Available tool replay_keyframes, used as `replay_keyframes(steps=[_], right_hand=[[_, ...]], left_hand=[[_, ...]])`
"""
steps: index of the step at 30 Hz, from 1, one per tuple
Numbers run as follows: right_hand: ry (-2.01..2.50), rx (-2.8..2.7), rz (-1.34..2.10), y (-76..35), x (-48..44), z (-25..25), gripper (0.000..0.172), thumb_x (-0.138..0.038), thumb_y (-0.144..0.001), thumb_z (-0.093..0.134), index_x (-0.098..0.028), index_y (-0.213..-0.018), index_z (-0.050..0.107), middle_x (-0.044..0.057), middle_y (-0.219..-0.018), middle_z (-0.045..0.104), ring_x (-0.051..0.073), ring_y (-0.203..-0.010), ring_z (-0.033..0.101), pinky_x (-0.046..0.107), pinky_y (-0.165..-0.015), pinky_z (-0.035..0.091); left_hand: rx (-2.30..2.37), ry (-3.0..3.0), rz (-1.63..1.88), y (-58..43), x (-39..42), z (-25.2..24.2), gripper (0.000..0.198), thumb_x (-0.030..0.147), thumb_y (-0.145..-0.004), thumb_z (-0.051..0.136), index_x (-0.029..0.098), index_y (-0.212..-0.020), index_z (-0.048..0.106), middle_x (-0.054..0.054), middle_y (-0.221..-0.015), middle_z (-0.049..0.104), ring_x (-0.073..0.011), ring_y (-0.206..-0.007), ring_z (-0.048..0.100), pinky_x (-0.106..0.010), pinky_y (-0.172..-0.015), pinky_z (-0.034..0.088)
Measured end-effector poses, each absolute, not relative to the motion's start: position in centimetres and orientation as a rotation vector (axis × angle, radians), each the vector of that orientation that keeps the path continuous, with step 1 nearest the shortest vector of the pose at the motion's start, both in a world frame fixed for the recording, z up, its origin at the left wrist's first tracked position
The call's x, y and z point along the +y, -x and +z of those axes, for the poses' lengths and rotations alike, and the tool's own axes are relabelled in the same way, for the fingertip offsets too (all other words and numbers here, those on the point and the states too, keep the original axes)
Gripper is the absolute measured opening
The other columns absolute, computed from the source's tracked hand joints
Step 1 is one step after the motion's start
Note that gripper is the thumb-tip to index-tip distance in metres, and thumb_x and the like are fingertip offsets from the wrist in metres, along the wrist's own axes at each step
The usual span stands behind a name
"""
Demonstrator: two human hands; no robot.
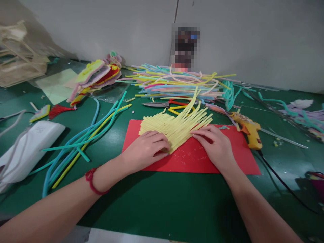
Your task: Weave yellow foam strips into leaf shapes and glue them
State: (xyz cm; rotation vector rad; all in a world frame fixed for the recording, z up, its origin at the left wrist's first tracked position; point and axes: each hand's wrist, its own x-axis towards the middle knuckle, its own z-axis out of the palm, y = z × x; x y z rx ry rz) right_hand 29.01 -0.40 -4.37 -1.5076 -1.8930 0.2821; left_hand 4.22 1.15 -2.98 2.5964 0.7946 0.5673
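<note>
A pale yellow leaf-like piece made of pipe cleaners (174, 130) lies on a red sheet (187, 163). Its left part is a tight chevron weave, while loose ends fan out at the upper right. My left hand (145, 150) rests on the lower left of the piece, fingers curled and thumb against its bottom tip. At the right edge, my right hand (216, 143) pinches an outer strand between thumb and fingers. Just behind the piece lie scissors (159, 104) with red handles, partly covered by the loose strands.
Behind is a heap of multicoloured pipe cleaners (174, 81). A yellow glue gun (250, 131) lies to the right, its cord running forward. Blue and yellow pipe cleaners (93, 131) and a white power strip (32, 145) are on the left. Finished fuzzy pieces (98, 76) sit farther back.
</note>
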Motion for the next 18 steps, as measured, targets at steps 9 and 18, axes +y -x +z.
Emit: replay_keyframes(steps=[9, 18], right_hand=[[1.524, -1.915, 0.276, -29.02, -0.38, -4.53, 0.014, -0.028, -0.088, 0.058, -0.023, -0.084, 0.071, 0.003, -0.086, 0.065, 0.019, -0.083, 0.06, 0.033, -0.077, 0.049], [1.471, -1.785, 0.322, -28.86, -0.53, -4.14, 0.008, -0.024, -0.086, 0.061, -0.022, -0.084, 0.069, 0.002, -0.084, 0.064, 0.017, -0.08, 0.06, 0.031, -0.075, 0.049]], left_hand=[[0.78, -2.608, 0.591, -4.18, 1.22, -3.1, 0.004, 0.022, -0.088, 0.059, 0.02, -0.089, 0.063, -0.001, -0.093, 0.065, -0.0146, -0.087, 0.057, -0.028, -0.079, 0.043], [0.785, -2.613, 0.608, -4.26, 1.18, -3.0, 0.011, 0.029, -0.089, 0.058, 0.018, -0.091, 0.063, -0.002, -0.092, 0.065, -0.0153, -0.087, 0.058, -0.028, -0.079, 0.045]])
